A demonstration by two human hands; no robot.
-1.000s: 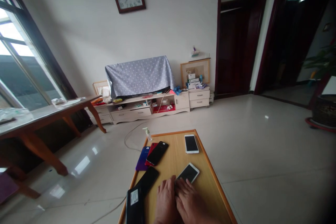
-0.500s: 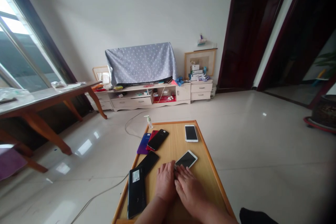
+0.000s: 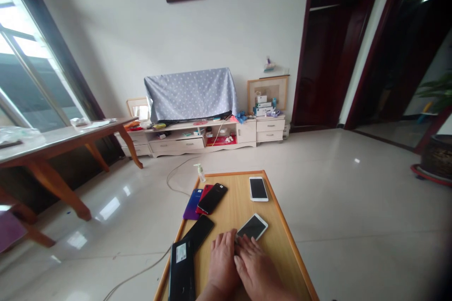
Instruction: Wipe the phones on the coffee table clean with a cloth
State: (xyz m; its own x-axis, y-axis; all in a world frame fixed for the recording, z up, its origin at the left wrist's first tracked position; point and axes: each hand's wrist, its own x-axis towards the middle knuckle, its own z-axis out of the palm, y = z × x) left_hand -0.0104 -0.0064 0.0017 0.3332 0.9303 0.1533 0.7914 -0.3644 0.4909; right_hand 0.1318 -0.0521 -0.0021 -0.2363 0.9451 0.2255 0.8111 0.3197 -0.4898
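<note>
Two bare hands, the left hand [image 3: 222, 261] and the right hand [image 3: 257, 268], lay close together over a light-brown wooden bench [image 3: 236, 190].

Their fingertips met beside the near end of a white rectangular smartphone [image 3: 254, 225] with a dark screen; whether anything was gripped could not be told. A second white smartphone [image 3: 259, 189] lay near the far right corner. Along the left side, a glossy black phone [image 3: 213, 198] partly covered a red phone [image 3: 206, 190], with a blue-purple phone [image 3: 192, 203] adjacent; nearer, a white-labelled black device [image 3: 182, 277] adjoined a plain black phone [image 3: 201, 231].
</note>
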